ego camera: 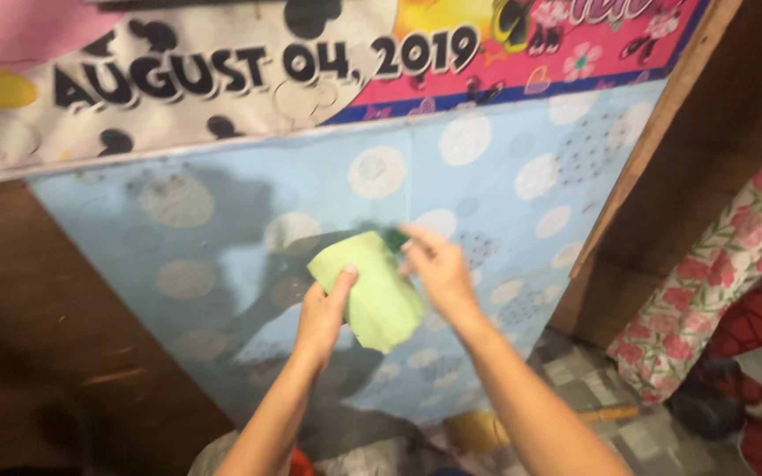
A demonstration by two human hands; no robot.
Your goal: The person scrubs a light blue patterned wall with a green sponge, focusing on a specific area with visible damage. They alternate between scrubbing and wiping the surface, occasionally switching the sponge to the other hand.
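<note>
Fingers [343, 284] of the left hand [321, 319] are closed in a pinch on the lower left edge of a light green sheet [372, 295], thumb on the near face and the other fingers hidden behind it. The sheet hangs in the air between both hands, in front of a pale blue dotted wall covering [222, 220]; its lower corner droops free. Whether it is paper or cloth cannot be told.

Fingers [416, 240] of the right hand [438, 273] are partly curled and close on the upper right corner of the sheet, where a small dark green item [394, 236] shows. Motion blur hides whether they grip that item, the sheet, or both.

Procedure for the step in hand, as judged:
1. Keep the left pinch firm near the edge so the sheet does not twist.
2. Hold the sheet taut between both hands before working the upper corner.
3. Move the right hand in short strokes; the soft sheet folds easily.

To the far right hangs a flowered cloth [734, 264], well apart from both hands. Above is a pink and white banner [531, 62].
</note>
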